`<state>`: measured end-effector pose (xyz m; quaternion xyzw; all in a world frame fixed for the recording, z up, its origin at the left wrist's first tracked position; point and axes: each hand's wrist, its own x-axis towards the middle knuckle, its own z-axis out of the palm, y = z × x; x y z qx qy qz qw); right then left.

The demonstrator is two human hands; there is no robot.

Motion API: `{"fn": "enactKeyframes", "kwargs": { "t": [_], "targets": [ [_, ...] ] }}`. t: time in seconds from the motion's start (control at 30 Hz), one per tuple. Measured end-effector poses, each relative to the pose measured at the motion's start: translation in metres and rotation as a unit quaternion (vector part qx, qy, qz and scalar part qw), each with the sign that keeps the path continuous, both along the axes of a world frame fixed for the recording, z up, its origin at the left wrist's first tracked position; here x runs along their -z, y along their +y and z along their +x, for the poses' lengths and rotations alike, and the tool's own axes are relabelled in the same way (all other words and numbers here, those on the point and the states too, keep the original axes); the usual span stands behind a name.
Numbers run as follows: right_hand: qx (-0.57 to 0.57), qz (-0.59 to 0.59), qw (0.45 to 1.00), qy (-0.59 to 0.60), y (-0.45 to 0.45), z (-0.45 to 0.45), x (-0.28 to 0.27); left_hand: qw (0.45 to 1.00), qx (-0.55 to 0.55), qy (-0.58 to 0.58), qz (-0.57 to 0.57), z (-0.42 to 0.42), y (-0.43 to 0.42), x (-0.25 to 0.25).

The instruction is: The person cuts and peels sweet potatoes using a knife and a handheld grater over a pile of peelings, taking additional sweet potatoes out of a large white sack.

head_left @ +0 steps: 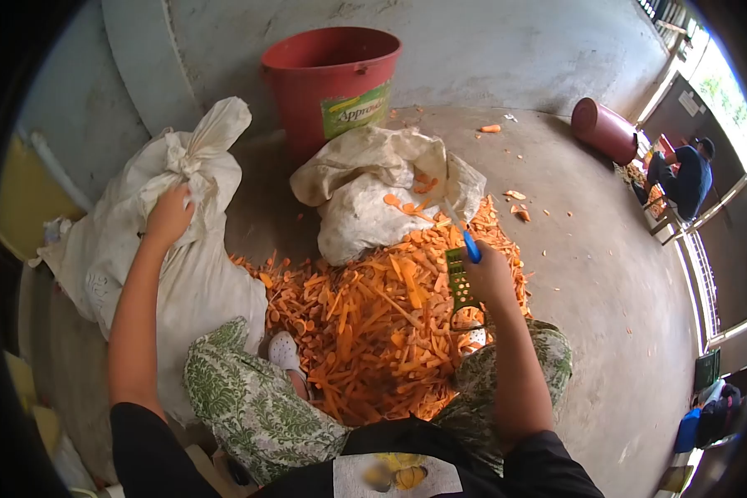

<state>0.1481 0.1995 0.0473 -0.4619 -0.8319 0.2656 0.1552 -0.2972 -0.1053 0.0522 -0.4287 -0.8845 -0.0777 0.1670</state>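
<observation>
The left hand (pixel 171 216) is at the tied neck of the white sack (pixel 183 290), its fingers bent against the cloth just below the knot (pixel 189 162); I cannot tell whether they pinch it. The right hand (pixel 491 272) has its fingers closed around a blue-handled knife (pixel 471 246), the blade pointing up and away over the pile of orange strips (pixel 390 324). A green perforated tool (pixel 458 282) hangs beside the same fingers; whether they grip it too is unclear. The pile spreads on the floor (pixel 606 274) between the person's feet, its far edge meeting an open, slumped sack (pixel 365 178) in front of a red bin (pixel 307 104). The tied sack bounds the left side and the wall (pixel 506 58) the far side. Widest room lies right of the pile, bare concrete with scattered scraps reaching toward a seated co-worker (pixel 687 178).
</observation>
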Motion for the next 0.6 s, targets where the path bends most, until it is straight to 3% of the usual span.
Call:
{"fn": "enactKeyframes", "kwargs": {
  "t": [0.07,0.17,0.23,0.27,0.43,0.5,0.6],
  "targets": [
    [0.005,0.016,1.000,-0.010,0.000,-0.001,0.006,0.972,-0.175,-0.155,-0.010,-0.044,-0.059,0.059],
    [-0.004,0.005,1.000,-0.023,-0.001,-0.005,0.013,0.967,-0.214,-0.133,0.030,-0.067,-0.117,0.115],
    [-0.012,0.014,0.999,-0.036,-0.003,-0.009,0.018,0.940,-0.254,-0.229,0.019,-0.053,-0.123,0.121],
    [-0.018,0.014,0.999,-0.039,-0.005,-0.011,0.018,0.945,-0.226,-0.237,0.018,-0.063,-0.132,0.140],
    [-0.049,0.020,0.996,-0.078,-0.010,-0.026,0.030,0.928,-0.240,-0.283,0.005,-0.059,-0.114,0.137],
    [-0.058,0.040,0.993,-0.094,-0.013,-0.034,0.033,0.941,-0.198,-0.251,0.113,-0.077,-0.115,0.155],
    [-0.068,0.048,0.992,-0.098,-0.010,-0.042,0.045,0.936,-0.207,-0.269,0.100,-0.112,-0.124,0.174]
  ]
}}
